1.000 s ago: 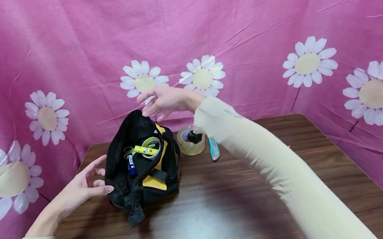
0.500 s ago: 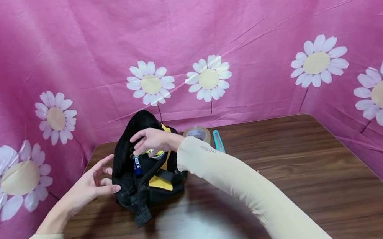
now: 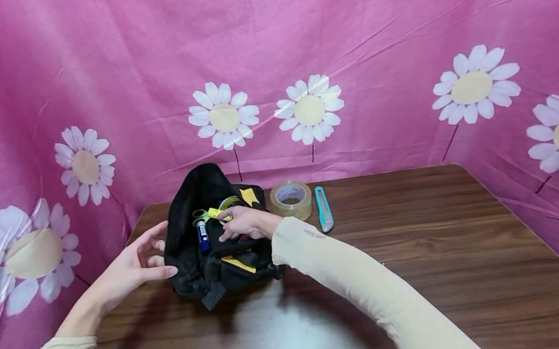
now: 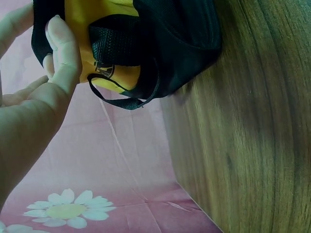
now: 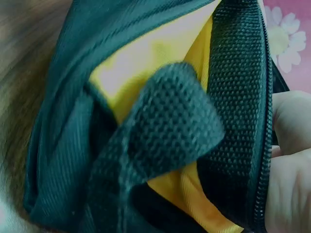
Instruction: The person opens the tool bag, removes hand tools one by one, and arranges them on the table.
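Note:
A black bag with yellow panels (image 3: pixel 195 278) stands on the table at the left, its top gaping. My left hand (image 3: pixel 134 267) holds the bag's rim at its left side. The left wrist view shows the thumb (image 4: pixel 65 48) against the black zipper edge. My right hand (image 3: pixel 249 222) reaches into the bag, its fingers at a yellow, stick-like thing (image 3: pixel 214 212). Whether they grip it is hidden. Beside it in the bag are a blue glue stick (image 3: pixel 203 237), green-handled scissors (image 3: pixel 198 214) and a partly covered yellowish ring (image 3: pixel 230 202).
Right of the bag, a roll of clear tape (image 3: pixel 303 209) and a turquoise box cutter (image 3: pixel 324 209) lie on the brown wooden table (image 3: pixel 417 240). A pink cloth with white flowers (image 3: pixel 372 31) hangs behind and at the sides.
The right hand has come down from above the bag's back edge into its opening, to the yellow thing. The left hand stays at the rim. The tape roll and box cutter have come into full view.

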Demonstrator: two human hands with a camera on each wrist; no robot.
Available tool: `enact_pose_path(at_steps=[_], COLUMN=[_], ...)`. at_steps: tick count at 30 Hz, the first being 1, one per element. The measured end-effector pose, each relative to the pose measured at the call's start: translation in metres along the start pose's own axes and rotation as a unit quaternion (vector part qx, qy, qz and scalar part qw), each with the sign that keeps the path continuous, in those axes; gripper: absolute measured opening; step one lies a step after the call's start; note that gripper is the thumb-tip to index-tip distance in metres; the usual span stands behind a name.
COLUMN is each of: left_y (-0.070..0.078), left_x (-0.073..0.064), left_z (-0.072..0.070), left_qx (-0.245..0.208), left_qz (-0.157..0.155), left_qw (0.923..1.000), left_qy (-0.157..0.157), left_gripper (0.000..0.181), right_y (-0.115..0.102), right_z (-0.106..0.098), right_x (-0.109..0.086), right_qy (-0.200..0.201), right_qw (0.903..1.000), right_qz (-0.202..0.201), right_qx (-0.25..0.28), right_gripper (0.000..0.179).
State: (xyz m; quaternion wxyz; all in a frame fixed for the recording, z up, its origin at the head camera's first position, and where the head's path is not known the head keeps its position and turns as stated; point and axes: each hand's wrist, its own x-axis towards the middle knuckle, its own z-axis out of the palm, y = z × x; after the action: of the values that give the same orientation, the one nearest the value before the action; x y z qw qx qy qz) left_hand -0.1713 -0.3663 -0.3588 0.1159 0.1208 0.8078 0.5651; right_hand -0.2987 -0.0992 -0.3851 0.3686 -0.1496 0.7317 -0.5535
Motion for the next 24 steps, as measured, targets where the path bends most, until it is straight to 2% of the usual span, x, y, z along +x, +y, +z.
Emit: enact_pose_path(at_steps=[7, 17, 21, 24], left_y=[-0.001, 0.0, 0.0, 0.0], left_x=[-0.001, 0.001, 0.0, -0.001], left_z=[-0.001, -0.002, 0.0, 0.002], left_qx=[0.007, 0.01, 0.008, 0.004], left_qz=[-0.001, -0.001, 0.004, 0.005], left_qw=[1.0, 0.9999, 0.9999, 0.9999], left_qy=[0.005, 0.008, 0.009, 0.009], left_gripper=[0.094, 0.095, 0.094, 0.093], right_y=[0.001, -0.019, -0.013, -0.004], right_z=[-0.001, -0.006, -0.006, -0.002], right_x=[-0.003, -0.01, -0.008, -0.005], right_qy=[0.033, 0.058, 0.059, 0.069], right_qw=[0.999, 0.9972, 0.9959, 0.9957], right_qz=[0.012, 0.016, 0.039, 0.035], right_qx=[-0.026, -0.046, -0.057, -0.051], right_gripper=[0.065, 0.067, 0.067, 0.062])
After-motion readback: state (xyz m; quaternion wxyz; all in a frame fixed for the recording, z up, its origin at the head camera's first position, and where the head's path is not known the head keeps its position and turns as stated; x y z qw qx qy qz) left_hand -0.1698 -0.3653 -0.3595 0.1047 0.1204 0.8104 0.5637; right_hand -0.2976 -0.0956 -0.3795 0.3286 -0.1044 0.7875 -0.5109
